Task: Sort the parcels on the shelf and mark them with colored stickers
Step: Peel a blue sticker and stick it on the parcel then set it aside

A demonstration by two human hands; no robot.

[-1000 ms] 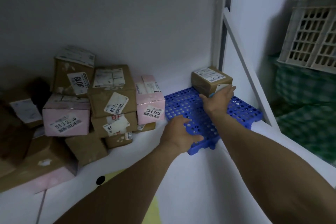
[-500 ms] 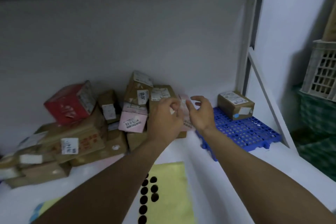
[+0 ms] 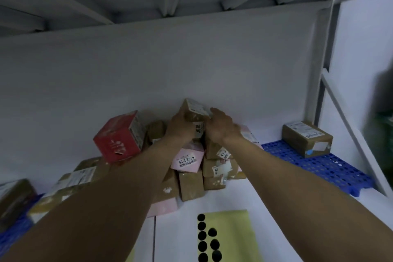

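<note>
Red box (image 3: 119, 137) lies left of the top brown parcel (image 3: 194, 110), which sits on top of the pile at the back wall. Left hand (image 3: 179, 126) grips the parcel's left side; right hand (image 3: 220, 127) grips its right side. Right of the parcel, a blue pallet (image 3: 323, 170) bears one labelled carton (image 3: 306, 138).

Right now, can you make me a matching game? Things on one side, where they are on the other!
1 red box
2 yellow sticker sheet
3 top brown box
4 lone brown box

A on the blue mat, far right
B tilted on the pile
C gripped by left hand and right hand
D flat, in front of the pile

Pairs: 1-B, 2-D, 3-C, 4-A
</note>
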